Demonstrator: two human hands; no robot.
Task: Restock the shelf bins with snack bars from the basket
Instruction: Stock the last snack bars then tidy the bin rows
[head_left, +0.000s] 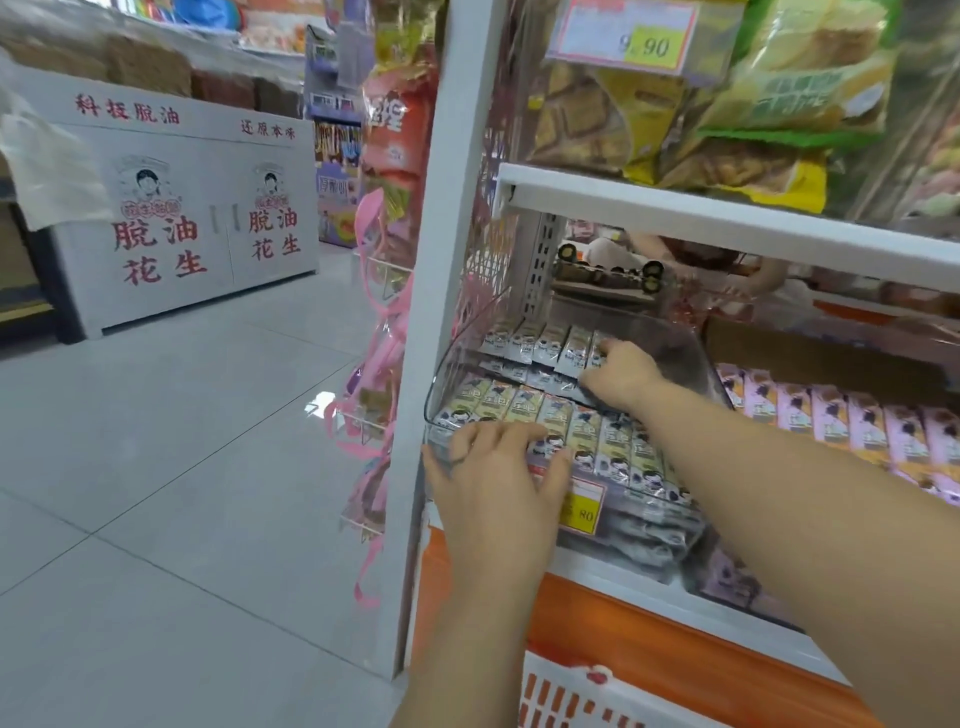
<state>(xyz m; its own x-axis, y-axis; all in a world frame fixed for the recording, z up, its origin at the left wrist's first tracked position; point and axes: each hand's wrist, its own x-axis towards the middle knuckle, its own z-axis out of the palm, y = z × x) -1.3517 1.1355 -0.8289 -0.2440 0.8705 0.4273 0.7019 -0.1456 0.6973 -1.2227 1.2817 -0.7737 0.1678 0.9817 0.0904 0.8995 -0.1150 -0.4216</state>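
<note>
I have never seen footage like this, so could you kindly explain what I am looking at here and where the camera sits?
There is no machine: a person wears one camera on the head, looking down at their own bare hands in a shop. The left hand rests on the front row of snack bars in a clear shelf bin. The right hand reaches to the back row; whether it grips a bar is unclear. Pink bars lie further right, and an orange-and-white basket sits below.

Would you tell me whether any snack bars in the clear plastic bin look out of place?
Yes: midway back in the clear plastic bin, grey-white wrapped snack bars lie slumped and uneven by the right hand.
</note>
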